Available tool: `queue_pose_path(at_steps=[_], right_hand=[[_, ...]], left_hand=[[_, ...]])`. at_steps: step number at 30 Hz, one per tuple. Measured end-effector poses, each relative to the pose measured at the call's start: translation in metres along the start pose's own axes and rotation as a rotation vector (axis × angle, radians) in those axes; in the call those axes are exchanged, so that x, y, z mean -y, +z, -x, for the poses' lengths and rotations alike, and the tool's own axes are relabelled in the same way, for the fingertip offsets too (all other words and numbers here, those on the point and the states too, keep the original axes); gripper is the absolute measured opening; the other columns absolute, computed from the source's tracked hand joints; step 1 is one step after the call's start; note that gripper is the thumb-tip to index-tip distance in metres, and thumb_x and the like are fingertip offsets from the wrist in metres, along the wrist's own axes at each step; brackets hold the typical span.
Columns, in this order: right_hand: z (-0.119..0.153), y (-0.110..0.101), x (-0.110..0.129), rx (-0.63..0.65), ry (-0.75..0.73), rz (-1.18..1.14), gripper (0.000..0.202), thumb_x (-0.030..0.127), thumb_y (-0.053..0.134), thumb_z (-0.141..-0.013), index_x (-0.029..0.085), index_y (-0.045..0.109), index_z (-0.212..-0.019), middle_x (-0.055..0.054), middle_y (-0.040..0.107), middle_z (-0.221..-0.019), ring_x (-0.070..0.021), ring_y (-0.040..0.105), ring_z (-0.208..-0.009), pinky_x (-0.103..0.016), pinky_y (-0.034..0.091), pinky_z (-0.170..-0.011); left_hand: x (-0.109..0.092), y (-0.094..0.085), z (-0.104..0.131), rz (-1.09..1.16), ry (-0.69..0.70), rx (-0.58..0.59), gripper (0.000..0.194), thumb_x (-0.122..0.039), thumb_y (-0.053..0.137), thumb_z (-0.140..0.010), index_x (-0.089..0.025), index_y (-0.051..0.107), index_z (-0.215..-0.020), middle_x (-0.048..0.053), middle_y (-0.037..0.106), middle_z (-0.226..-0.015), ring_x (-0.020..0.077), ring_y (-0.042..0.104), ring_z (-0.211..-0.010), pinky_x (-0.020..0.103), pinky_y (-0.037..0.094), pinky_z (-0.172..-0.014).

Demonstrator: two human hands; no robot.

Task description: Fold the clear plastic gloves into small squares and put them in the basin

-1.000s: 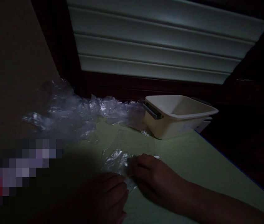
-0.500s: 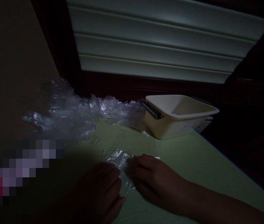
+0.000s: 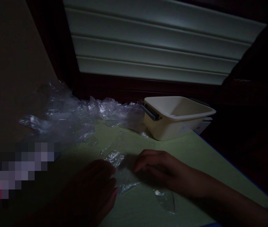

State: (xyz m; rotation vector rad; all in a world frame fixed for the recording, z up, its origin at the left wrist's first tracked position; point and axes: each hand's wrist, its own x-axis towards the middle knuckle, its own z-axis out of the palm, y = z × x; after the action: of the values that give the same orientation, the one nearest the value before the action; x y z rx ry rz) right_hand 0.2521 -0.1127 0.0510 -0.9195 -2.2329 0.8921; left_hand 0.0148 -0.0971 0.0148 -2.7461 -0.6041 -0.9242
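In the head view, a thin clear plastic bag [image 3: 126, 179] lies crinkled on the green tabletop between my hands. My left hand [image 3: 98, 186] is at its left edge, fingers curled and closed on the plastic, though deep shadow hides the fingertips. My right hand [image 3: 162, 167] arches over the bag's right side, its fingers loosely bent and thumb apart, with nothing seen in it. Below the right wrist lies a small clear plastic piece [image 3: 165, 201]. Another flat clear sheet [image 3: 131, 140] spreads just beyond the bag.
A heap of crumpled clear plastic bags [image 3: 62, 110] runs along the back left of the table [image 3: 181, 148]. A cream plastic bin [image 3: 171, 126] with dark handles stands at the back right, near the table's blue edge. Slatted panels [image 3: 148, 47] rise behind. A pixelated patch covers the lower left.
My right hand has lifted and shifted a little right, off the bag. More of the bag shows between my hands, and the small plastic piece under the right wrist has come into view.
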Motion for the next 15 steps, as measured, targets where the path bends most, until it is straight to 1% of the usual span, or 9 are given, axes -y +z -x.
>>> queue_pose_path(at_steps=[2,5,7,8,10,13,15], right_hand=[[0.002,-0.013,-0.002,0.030,0.024,0.028,0.024,0.005,0.044,-0.091,0.015,0.063,-0.102,-0.005,0.064,-0.098,-0.0131,0.060,-0.092,-0.027,0.047,-0.082],[0.005,-0.032,-0.011,0.173,0.104,0.101,0.022,0.005,0.051,-0.088,0.015,0.064,-0.102,-0.005,0.064,-0.099,-0.0139,0.061,-0.091,-0.026,0.047,-0.081],[0.009,-0.041,-0.018,0.248,0.139,0.129,0.020,0.006,0.056,-0.085,0.015,0.065,-0.100,-0.006,0.064,-0.100,-0.0146,0.061,-0.091,-0.026,0.047,-0.082],[0.011,-0.044,-0.021,0.259,0.146,0.133,0.020,0.005,0.057,-0.084,0.014,0.065,-0.099,-0.006,0.064,-0.100,-0.0145,0.061,-0.091,-0.026,0.047,-0.082],[0.016,-0.047,-0.024,0.235,0.149,0.118,0.022,0.000,0.057,-0.081,0.014,0.065,-0.097,-0.005,0.064,-0.099,-0.0137,0.060,-0.089,-0.025,0.047,-0.081],[0.023,-0.045,-0.024,0.216,0.136,0.068,0.025,-0.004,0.055,-0.079,0.014,0.064,-0.094,-0.005,0.063,-0.100,-0.0133,0.059,-0.090,-0.025,0.047,-0.081],[0.025,-0.041,-0.025,0.202,0.129,0.069,0.029,-0.006,0.054,-0.078,0.014,0.064,-0.095,-0.005,0.062,-0.101,-0.0134,0.059,-0.091,-0.025,0.047,-0.081]], left_hand=[[-0.004,-0.001,-0.001,0.019,0.000,0.013,0.043,-0.022,0.026,-0.103,-0.019,0.057,-0.074,0.002,0.061,-0.078,0.0157,0.055,-0.072,0.027,0.047,-0.070],[-0.010,-0.002,-0.005,0.040,-0.035,0.029,0.042,-0.023,0.023,-0.103,-0.018,0.060,-0.085,0.002,0.063,-0.085,0.0153,0.057,-0.079,0.026,0.047,-0.076],[-0.016,0.001,-0.009,0.057,-0.016,0.031,0.040,-0.021,0.024,-0.103,-0.017,0.062,-0.091,0.003,0.064,-0.087,0.0156,0.058,-0.080,0.027,0.048,-0.076],[-0.018,0.004,-0.011,0.061,-0.005,0.031,0.038,-0.020,0.026,-0.102,-0.016,0.063,-0.093,0.003,0.065,-0.087,0.0160,0.058,-0.080,0.027,0.048,-0.075],[-0.023,0.012,-0.014,0.062,0.013,0.020,0.033,-0.020,0.032,-0.100,-0.015,0.064,-0.094,0.003,0.066,-0.086,0.0168,0.059,-0.082,0.028,0.049,-0.075],[-0.029,0.026,-0.018,0.052,0.040,-0.002,0.023,-0.020,0.043,-0.097,-0.015,0.065,-0.090,0.002,0.067,-0.083,0.0169,0.059,-0.088,0.027,0.049,-0.080],[-0.030,0.033,-0.019,0.056,0.069,-0.041,0.019,-0.015,0.047,-0.095,-0.015,0.064,-0.086,0.000,0.067,-0.081,0.0149,0.060,-0.087,0.025,0.049,-0.083]])
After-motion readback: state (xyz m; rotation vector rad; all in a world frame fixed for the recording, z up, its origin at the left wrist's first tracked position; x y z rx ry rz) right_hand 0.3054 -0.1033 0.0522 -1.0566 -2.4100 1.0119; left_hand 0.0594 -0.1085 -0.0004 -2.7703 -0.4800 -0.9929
